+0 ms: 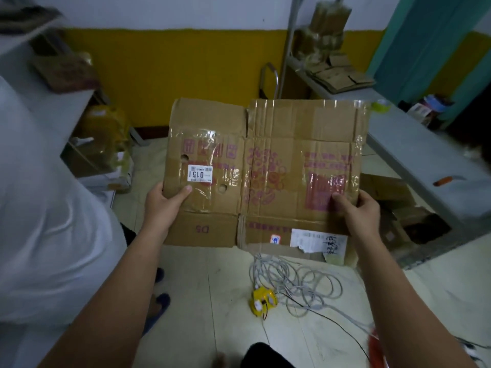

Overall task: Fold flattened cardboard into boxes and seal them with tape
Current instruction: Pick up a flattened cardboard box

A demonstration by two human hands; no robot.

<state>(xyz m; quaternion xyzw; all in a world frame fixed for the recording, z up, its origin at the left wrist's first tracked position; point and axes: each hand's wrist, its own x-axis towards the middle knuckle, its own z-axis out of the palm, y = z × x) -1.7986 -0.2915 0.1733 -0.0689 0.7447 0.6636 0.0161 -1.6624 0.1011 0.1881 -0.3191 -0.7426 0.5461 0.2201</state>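
1. Cardboard [265, 166]: one used sheet, still flat and held upright in the air in front of the person, above the floor [212, 288]. Printed side faces the camera, with the print upside down. Old clear tape and a white label [199, 173] remain on it. The top and bottom flaps lie in the same plane as the panels.
2. Left hand [166, 201]: grips the sheet's left edge low down, thumb pressed on the front face. The fingers are hidden behind the board.
3. Right hand [358, 208]: grips the right edge at about the same height, thumb on the front, fingers behind.
4. Cables [297, 277]: a loose grey coil on the floor below the sheet, with a yellow power strip [263, 301] at its near side.
5. Table [411, 144]: to the right. An orange tool [446, 180] lies on it, and a green object [381, 106] sits at its far end. This may be a tape roll, but it is too blurred to tell.
6. More cardboard [398, 205]: on the floor under the table. Whether any of it is a finished box cannot be told.
7. Progress, by judgement: this piece is at the very start. Nothing is opened out, no flap is folded and no fresh tape is laid. Squaring the sheet up, closing the flaps and sealing the seam all remain.
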